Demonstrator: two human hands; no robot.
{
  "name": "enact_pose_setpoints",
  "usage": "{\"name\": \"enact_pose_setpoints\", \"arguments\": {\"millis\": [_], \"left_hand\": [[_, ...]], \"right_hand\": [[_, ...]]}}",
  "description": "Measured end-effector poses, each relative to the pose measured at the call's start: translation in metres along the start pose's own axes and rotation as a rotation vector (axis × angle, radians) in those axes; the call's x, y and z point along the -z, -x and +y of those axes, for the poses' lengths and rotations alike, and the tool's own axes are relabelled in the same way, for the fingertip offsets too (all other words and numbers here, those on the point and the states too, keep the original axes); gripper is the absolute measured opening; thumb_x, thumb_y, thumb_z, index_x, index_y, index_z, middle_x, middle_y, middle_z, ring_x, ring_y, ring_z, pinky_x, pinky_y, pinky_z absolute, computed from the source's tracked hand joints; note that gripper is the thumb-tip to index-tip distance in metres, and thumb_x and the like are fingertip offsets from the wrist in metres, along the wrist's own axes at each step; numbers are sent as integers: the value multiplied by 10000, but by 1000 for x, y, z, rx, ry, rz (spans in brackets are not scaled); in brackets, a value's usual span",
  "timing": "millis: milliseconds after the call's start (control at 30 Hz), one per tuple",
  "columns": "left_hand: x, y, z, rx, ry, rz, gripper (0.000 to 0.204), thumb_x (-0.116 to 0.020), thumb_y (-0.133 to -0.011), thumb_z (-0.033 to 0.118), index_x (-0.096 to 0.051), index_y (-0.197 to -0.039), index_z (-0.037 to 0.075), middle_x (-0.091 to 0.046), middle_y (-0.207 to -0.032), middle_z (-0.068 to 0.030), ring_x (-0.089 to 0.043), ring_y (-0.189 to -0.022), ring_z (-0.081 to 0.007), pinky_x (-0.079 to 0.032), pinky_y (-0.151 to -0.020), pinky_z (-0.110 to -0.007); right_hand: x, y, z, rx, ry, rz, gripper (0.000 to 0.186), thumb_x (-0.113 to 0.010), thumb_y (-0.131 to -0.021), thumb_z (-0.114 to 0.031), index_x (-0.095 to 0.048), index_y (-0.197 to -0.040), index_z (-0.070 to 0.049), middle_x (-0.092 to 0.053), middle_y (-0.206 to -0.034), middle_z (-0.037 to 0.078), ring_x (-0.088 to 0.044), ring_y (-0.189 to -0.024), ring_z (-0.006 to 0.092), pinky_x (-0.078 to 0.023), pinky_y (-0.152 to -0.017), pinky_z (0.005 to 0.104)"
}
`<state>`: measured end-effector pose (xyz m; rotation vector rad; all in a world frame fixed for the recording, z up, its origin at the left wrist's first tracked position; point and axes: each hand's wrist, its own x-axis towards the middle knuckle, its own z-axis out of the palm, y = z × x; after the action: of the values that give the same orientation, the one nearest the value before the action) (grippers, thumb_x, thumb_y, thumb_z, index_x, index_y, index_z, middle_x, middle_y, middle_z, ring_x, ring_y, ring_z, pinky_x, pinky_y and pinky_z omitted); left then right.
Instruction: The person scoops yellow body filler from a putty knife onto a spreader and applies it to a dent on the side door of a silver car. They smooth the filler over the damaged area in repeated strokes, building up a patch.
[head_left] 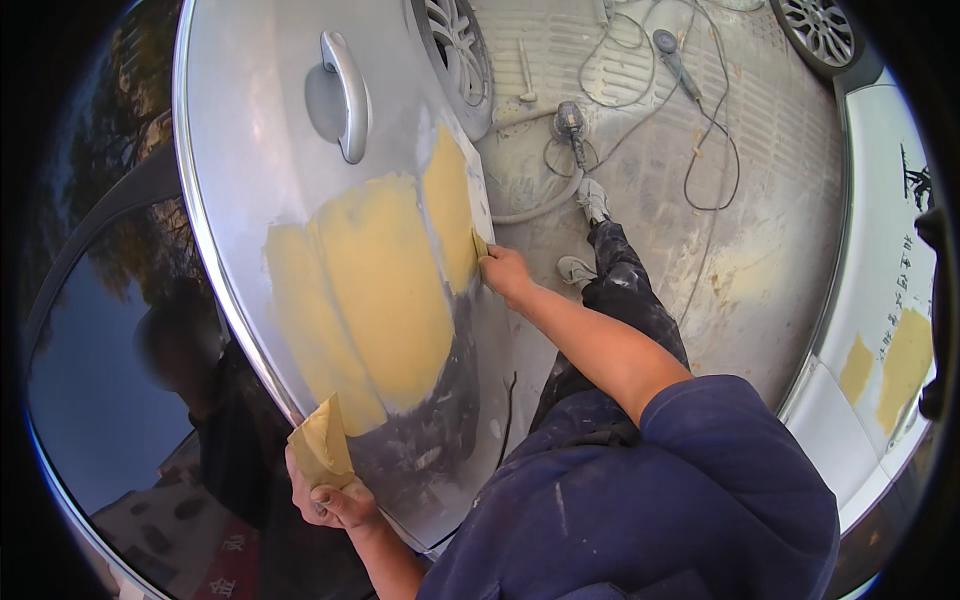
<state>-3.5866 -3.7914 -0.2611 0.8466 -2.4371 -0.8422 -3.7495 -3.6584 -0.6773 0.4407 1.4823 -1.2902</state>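
The silver car door (265,110) stands in front of me, with broad patches of yellow body filler (385,290) across its lower panel and a grey sanded area (425,440) beside them. My right hand (507,272) reaches to the door's far side, fingers closed around a small putty spreader (480,244) whose edge meets the filler near the lower rim; its blade is mostly hidden. Close to the window trim, my left hand (332,498) grips a flat, filler-coated plate (322,446) tilted upward. Thumb and fingers are wrapped round its lower end.
The door handle (345,98) juts out above the filler. Sanders (570,120) (670,55), cables and a hose (540,212) lie on the dusty floor (770,230), near a small hammer-like tool (525,70). A white car (860,340) with yellow patches stands at right.
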Motion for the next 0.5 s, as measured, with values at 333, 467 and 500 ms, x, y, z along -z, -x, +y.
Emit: {"name": "enact_pose_setpoints", "arguments": {"millis": [333, 467, 500], "left_hand": [[-1, 2, -7, -37, 12, 27, 803, -512, -1202, 570, -636, -1389, -201, -744, -1249, -238, -744, -1101, -287, -610, -978, -389], [-3, -3, 0, -14, 43, -20, 803, -506, -1204, 575, -645, -1369, -198, -740, -1236, -222, -731, -1090, -268, -591, -950, -364], [-4, -4, 2, -5, 50, -24, 804, -503, -1204, 579, -649, -1361, -196, -739, -1231, -217, -728, -1085, -264, -586, -942, -358]], "right_hand": [[-20, 96, -40, 244, 200, 29, 588, -709, -1004, -210, -685, -1568, -47, -716, -1455, 216, -682, -1343, 383, -514, -1153, 429], [-13, 140, -62, 303, 193, -64, 615, -706, -1004, -213, -661, -1597, -53, -692, -1460, 202, -667, -1342, 388, -510, -1156, 435], [-12, 150, -67, 315, 195, -84, 616, -708, -1006, -214, -659, -1599, -52, -691, -1464, 200, -667, -1344, 387, -509, -1157, 436]]}}
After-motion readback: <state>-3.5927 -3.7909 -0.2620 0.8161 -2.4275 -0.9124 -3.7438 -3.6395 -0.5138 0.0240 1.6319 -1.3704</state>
